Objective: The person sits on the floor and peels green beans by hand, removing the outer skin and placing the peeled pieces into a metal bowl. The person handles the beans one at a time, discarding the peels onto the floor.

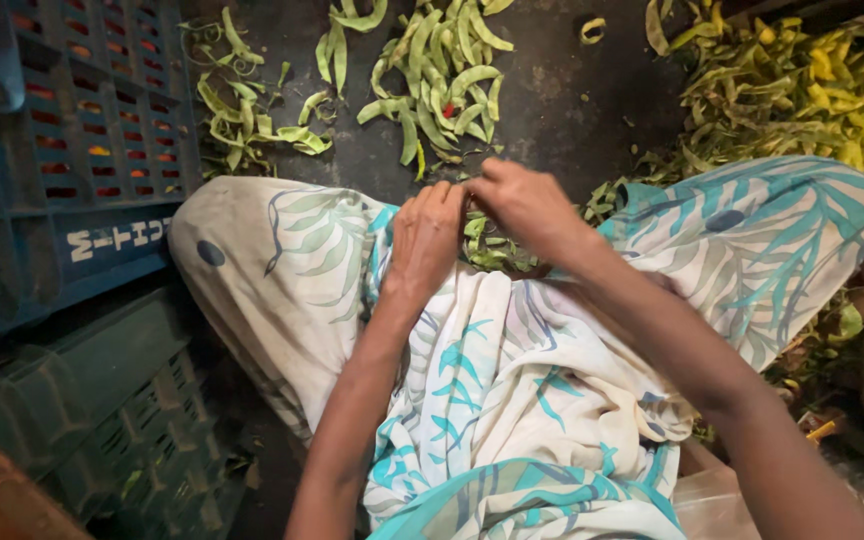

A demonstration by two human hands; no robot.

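Near the centre of the frame the left hand (425, 235) and the right hand (524, 205) meet fingertip to fingertip over a green bean pod (474, 232), each grip pinched on it, above a small heap of pods in the lap (492, 255) between the knees of the patterned white and teal cloth (512, 400). The pod itself is mostly hidden by the fingers, so which end is being worked cannot be told. To do this step well, it seems best to keep the pinch close to the pod's tip, thumbs opposed, and to hold it low over the lap so that whatever comes away lands on the cloth instead of the dark floor (572, 100). Around the hands, a pile of green pods (442, 75) lies at upper centre of the frame, a looser scatter of pods (247, 125) sits to the upper left, and a big heap of yellow-green pods and trimmings (802, 90) fills the upper right. A blue plastic crate (72, 150) stands along the left edge, with a dark green crate (102, 420) below it. The raised knees hem in the hands on both sides, and the heap at right crowds that knee, so reaching sideways looks awkward; the floor ahead is the easier reach.
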